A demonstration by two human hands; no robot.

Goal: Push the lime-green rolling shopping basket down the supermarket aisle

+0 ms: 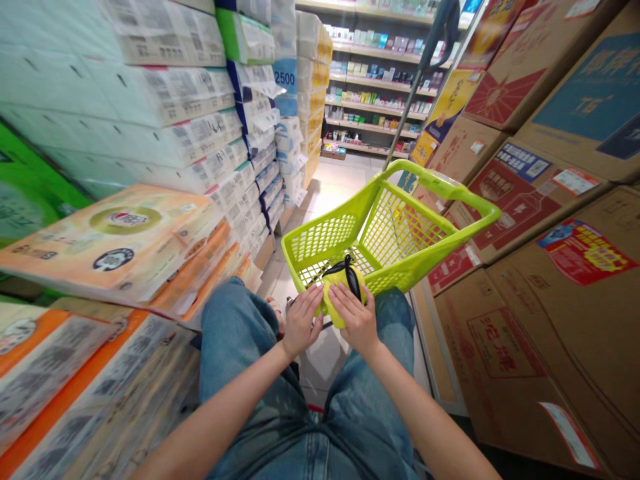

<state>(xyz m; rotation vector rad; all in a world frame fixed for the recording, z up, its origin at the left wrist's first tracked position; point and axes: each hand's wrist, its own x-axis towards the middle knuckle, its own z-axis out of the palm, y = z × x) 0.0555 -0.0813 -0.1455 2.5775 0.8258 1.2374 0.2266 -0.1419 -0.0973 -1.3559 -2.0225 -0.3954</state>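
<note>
A plump, lime-yellow fabric pouch [333, 277] sits at the near end of the basket, its smooth, rounded body crossed at the top by a black zip or strap [349, 277]. The left hand [303, 320] and right hand [353, 317] hold it between them, their fingers [313, 299] slightly spread and curved over its soft surface, with the fingertips of both hands almost meeting at the middle. A thin band circles the left wrist. From the pouch toward 12 o'clock extends a lime-green plastic shopping basket [440, 175], with a lattice of small square holes and a thick, rounded rim, mounted on a slim metal pole [413, 110] rising toward 1 o'clock. Blue denim jeans [240, 333] fill the view around 6 o'clock below the forearms. At 9 to 11 o'clock, plastic-wrapped bales of tissue packs [170, 93] stand in tall stacks, with orange-banded packs [105, 240] nearer the hands. From 1 to 5 o'clock, printed brown cardboard cartons [505, 353] form a wall with red and blue labels. Pale floor tiles [340, 187] run toward 12 o'clock, ending at shelves of small boxed goods [375, 80].
</note>
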